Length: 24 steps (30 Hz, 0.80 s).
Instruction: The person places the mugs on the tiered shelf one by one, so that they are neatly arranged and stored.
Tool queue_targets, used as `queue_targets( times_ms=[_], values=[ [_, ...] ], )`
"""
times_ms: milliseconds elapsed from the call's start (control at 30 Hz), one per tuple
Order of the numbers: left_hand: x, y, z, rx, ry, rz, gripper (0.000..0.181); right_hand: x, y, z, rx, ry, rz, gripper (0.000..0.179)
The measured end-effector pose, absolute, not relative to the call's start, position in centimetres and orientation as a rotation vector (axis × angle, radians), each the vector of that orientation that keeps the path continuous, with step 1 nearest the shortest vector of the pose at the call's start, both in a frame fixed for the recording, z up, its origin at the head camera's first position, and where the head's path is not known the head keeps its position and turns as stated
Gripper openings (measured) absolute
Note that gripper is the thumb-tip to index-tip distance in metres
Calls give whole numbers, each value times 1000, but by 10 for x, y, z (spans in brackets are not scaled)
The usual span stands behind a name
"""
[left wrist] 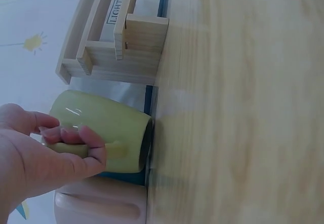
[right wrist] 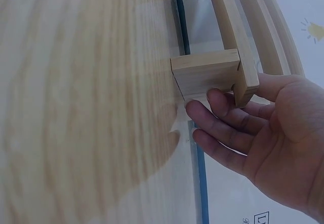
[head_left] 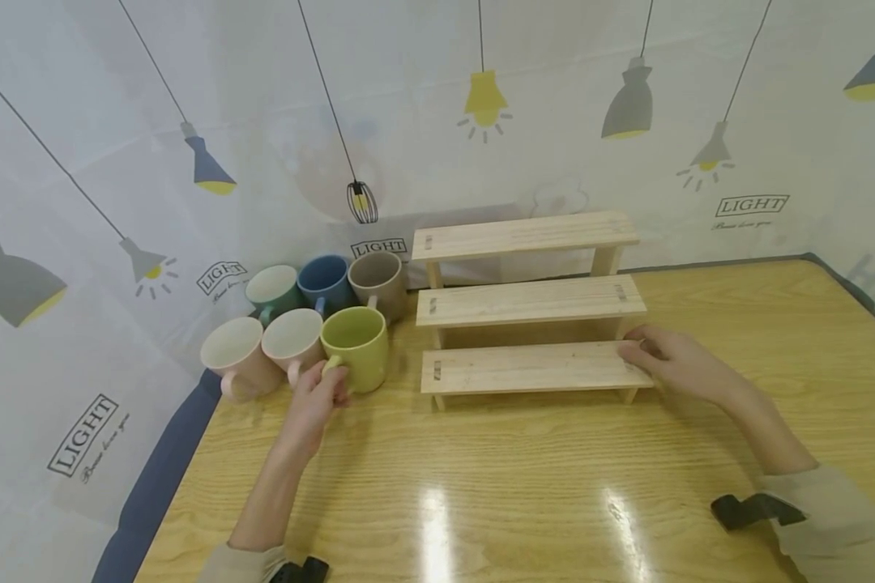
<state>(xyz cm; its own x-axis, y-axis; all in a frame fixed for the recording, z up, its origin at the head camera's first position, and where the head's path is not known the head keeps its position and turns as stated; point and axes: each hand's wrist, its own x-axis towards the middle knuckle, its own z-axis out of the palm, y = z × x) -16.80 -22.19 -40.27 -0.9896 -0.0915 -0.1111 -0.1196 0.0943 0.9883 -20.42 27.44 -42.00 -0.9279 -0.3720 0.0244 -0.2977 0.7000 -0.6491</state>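
My left hand (head_left: pixel 317 401) grips the handle of a yellow-green mug (head_left: pixel 368 356), fingers curled through it in the left wrist view. The mug is at the front right of a mug group, mouth up, with its dark underside edge showing in the left wrist view. My right hand (head_left: pixel 674 364) holds the right end of the lowest board on a three-tier wooden shelf stand (head_left: pixel 532 368). Its thumb lies on top of the board, while the fingers (right wrist: pixel 217 120) bend around the end and beneath it in the right wrist view.
Behind and left of the yellow-green mug stand two pale pink mugs (head_left: pixel 244 356), a green mug (head_left: pixel 280 295), a blue mug (head_left: pixel 328 283) and a taupe mug (head_left: pixel 382 283). A lamp-printed curtain (head_left: pixel 423 162) hangs behind the wooden table (head_left: pixel 510 478).
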Motion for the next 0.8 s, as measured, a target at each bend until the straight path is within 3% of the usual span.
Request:
queue_targets(
  times_ms=[500, 800],
  values=[
    [-164, -214, -388, -237, 2670, 2076, 25, -204, 274, -421, -561, 2781, -1057, 48],
    [-160, -209, -376, -225, 2555, 2290, 22, -203, 274, -420, -565, 2784, -1058, 48]
  ],
)
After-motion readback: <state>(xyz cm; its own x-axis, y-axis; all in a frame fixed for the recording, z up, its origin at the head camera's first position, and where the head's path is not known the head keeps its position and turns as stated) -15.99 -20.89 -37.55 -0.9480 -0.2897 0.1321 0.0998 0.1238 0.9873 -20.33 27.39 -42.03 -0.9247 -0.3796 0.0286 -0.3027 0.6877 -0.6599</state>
